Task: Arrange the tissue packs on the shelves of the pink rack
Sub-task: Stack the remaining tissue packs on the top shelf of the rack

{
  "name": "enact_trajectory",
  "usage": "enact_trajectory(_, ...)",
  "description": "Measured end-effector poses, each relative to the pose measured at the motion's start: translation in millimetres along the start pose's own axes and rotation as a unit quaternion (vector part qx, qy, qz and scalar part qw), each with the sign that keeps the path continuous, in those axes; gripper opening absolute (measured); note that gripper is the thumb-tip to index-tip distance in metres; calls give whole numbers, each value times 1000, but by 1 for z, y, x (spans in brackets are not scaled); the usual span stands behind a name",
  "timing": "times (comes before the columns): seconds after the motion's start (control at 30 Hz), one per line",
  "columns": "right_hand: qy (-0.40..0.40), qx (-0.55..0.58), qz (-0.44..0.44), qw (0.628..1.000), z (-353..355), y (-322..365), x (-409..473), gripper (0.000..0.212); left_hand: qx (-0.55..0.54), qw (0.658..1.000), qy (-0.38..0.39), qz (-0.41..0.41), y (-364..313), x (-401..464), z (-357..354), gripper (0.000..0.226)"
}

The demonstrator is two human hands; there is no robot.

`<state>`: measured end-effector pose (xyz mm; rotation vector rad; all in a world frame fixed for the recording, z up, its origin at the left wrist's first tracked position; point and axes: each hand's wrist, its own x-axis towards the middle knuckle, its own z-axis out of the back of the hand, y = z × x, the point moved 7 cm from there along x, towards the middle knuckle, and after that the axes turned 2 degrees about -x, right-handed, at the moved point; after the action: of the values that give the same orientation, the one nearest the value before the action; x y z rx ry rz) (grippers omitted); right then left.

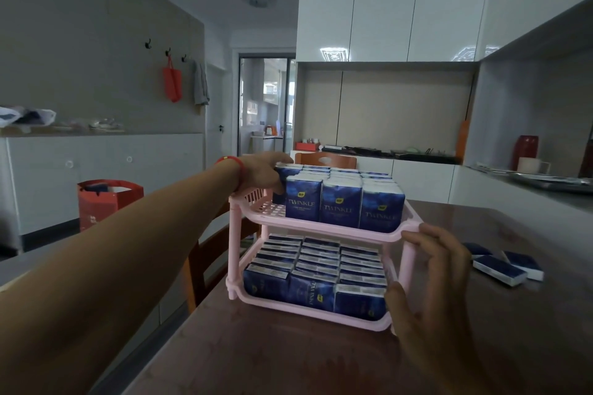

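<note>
The pink two-shelf rack (324,227) stands on the dark table, both shelves packed with rows of upright blue tissue packs. My left hand (261,174) reaches to the far left of the top shelf and grips a blue tissue pack (282,181) standing at the back-left of that shelf. My right hand (433,269) rests against the rack's right front post, fingers curled round it near the top shelf's rim and the thumb down at the lower shelf. Three loose tissue packs (507,266) lie flat on the table to the right of the rack.
A wooden chair (325,159) stands behind the table, another (205,263) at its left side. A red paper bag (109,200) sits on the floor to the left. The counter on the right carries a tray (552,181), a white mug and a red flask.
</note>
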<state>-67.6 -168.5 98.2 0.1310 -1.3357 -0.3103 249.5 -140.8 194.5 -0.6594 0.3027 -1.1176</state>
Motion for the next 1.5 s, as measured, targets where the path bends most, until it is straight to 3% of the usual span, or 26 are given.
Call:
enact_trajectory(0.17, 1, 15, -6, 1000, 1, -1, 0, 57, -66, 998, -17, 14, -4, -12, 6, 76)
enact_trajectory(0.23, -10, 35, -17, 999, 6, -3, 3, 52, -124, 988, -86, -9, -10, -25, 16, 73)
enact_trajectory(0.27, -19, 47, -35, 998, 10, -6, 5, 47, -134, 978, -156, -37, -14, -36, 25, 68)
enact_trajectory(0.3, -30, 61, -67, 995, 13, -12, 5, 42, -121, 958, -249, -69, -20, -53, 33, 61)
enact_trajectory(0.37, -42, 74, -142, 986, 16, -28, 4, 36, -81, 877, -451, -147, -38, -103, 41, 40)
enact_trajectory(0.43, -36, 47, -187, 981, 12, -46, 0, 35, -114, 792, -547, -245, -64, -163, 19, 28)
enact_trajectory(0.5, -28, 22, -223, 974, 7, -63, -4, 35, -179, 763, -518, -342, -96, -208, -27, 27)
enact_trajectory(0.6, -40, 23, -311, 949, 11, -86, -8, 26, -236, 809, -366, -394, -137, -228, -119, 26)
enact_trajectory(0.7, -44, 43, -417, 907, 17, -125, -19, 12, -302, 864, -225, -334, -159, -200, -192, 6)
enact_trajectory(0.77, -52, 49, -447, 892, 27, -151, -24, 20, -313, 891, -170, -282, -165, -166, -225, 20)
enact_trajectory(0.87, -44, -57, -448, 891, 58, -184, -24, 17, -273, 926, -113, -236, -162, -126, -274, 29)
enact_trajectory(0.93, 45, -131, -432, 891, 67, -213, -21, 33, -231, 948, -79, -204, -151, -108, -298, 20)
enact_trajectory(1.03, 214, -242, -401, 857, 69, -268, -18, 62, -215, 964, -23, -157, -136, -90, -316, 34)
enact_trajectory(1.17, 242, -288, -336, 864, 62, -296, -5, 58, -232, 963, 7, -137, -131, -82, -322, 37)
enact_trajectory(1.3, 305, -384, -267, 830, 45, -319, -7, 60, -221, 962, -8, -160, -133, -83, -320, 36)
enact_trajectory(1.5, 261, -384, -232, 855, 56, -306, -6, 34, -229, 963, 2, -141, -132, -87, -317, 36)
